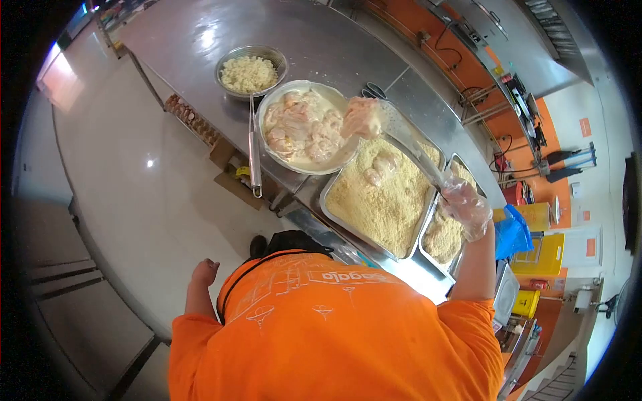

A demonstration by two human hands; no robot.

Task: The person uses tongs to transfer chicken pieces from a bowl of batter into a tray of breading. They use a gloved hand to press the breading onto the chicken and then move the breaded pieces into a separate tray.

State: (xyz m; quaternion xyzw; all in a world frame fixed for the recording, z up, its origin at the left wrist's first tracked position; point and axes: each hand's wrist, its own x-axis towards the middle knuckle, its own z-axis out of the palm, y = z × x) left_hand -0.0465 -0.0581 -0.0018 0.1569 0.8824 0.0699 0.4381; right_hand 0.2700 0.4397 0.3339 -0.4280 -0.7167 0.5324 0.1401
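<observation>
- Lifted on a scoop (420,157), a pale piece of meat (363,118) hangs at the far left corner of the tray (325,202), beside the rim of the bowl (267,152).
- Your right hand (466,208), in a clear glove, grips the scoop's handle from the right of the tray, above the side tray (425,248).
- The scoop's long axis slants from your glove across the tray toward its far left, so the meat lies ahead and left of your right hand, the nearer of the two.
- Your left hand (206,272), bare, hangs well left of the tray and off the table; its fingers look curled, though at this size you cannot tell how tightly.
- Crumbs (381,214) fill the tray, with two wet lumps (382,167) toward its far end; coated pieces lie in the side tray, just right.
- Wet chunks (304,127) crowd the bowl, left of the tray; farther left, a strainer (277,59) bears white grains (247,73).
- Under the tray, the steel table (174,27) shines; scissors (373,91) lie beyond.
- Glossy floor (160,200) spreads left of the tray; a blue bag (513,234) and yellow bin (528,304) stand right.
</observation>
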